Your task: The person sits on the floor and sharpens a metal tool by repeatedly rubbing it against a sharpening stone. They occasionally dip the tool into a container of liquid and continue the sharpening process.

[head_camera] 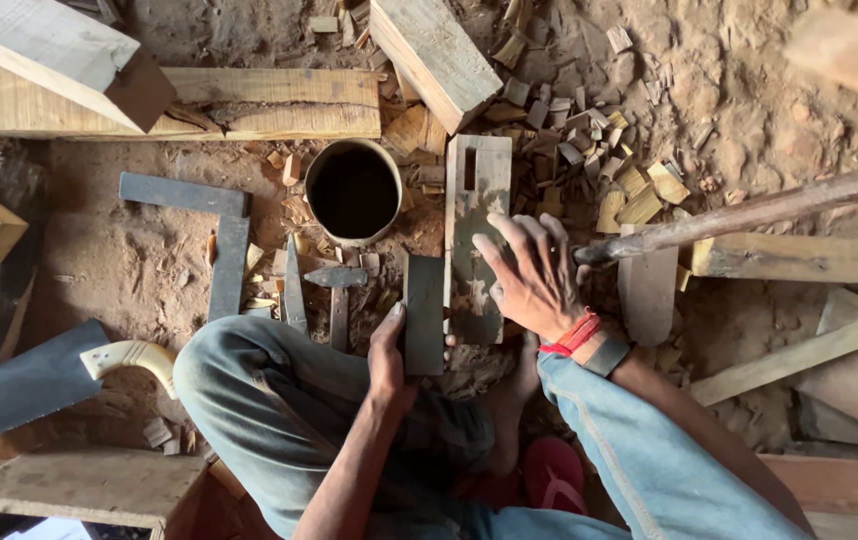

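Observation:
My left hand (387, 355) grips the lower left edge of a dark flat rectangular block (424, 312) that stands on the ground between my knees. My right hand (532, 280), with a red thread and a dark watch at the wrist, lies palm down with fingers spread on a pale wooden plank (477, 200) that has a narrow slot cut near its far end. The plank lies right beside the dark block. A long wooden tool handle (749, 212) slants in from the right and its end reaches the outer edge of my right hand.
A steel try square (221, 215), a round open tin (353, 190), a small hammer (337, 280) and a saw with a pale handle (44, 375) lie on the dirt to the left. Wood offcuts (609, 150), beams (249, 105) and planks (799, 258) ring the spot. A red sandal (554, 472) is by my foot.

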